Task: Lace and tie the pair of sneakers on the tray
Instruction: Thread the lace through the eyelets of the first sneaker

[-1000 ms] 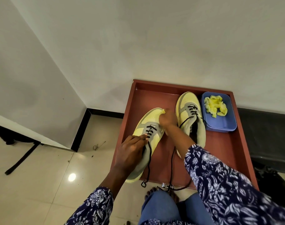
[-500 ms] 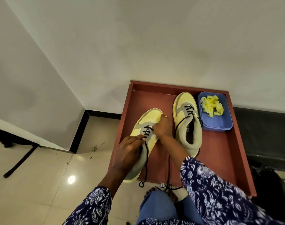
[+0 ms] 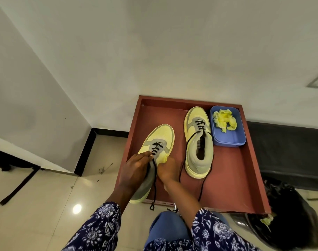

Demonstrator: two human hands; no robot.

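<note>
Since the earlier frame the right hand (image 3: 165,171) has come back from the toe area of the left sneaker (image 3: 154,156) to its lace zone and now sits just beside the left hand (image 3: 134,171); the head view has shifted too, so the tray (image 3: 245,187) sits lower in frame. Left hand: fingers curled, pinching the black lace (image 3: 155,171) at the top of the eyelet row on the left sneaker, palm covering the collar. Right hand: fingers curled against the sneaker's right side near the tongue, touching a bit of yellow material; cannot tell whether it actually holds the lace or just the upper. One lace end hangs down over the tray's near edge to the floor tiles (image 3: 51,196). Left sneaker is tilted, heel overhanging the tray's near-left edge, toe pointing away. Right sneaker (image 3: 198,142) stands flat on the tray, toe toward the wall, partly laced, its loose lace ends (image 3: 202,185) trailing down either side onto the tray floor, untied. Blue container (image 3: 229,136) sits in the far-right corner of the tray, just beside the right sneaker, with crumpled yellow paper (image 3: 224,120) in it. Dark bag (image 3: 288,214) on the floor at the tray's near-right corner.
</note>
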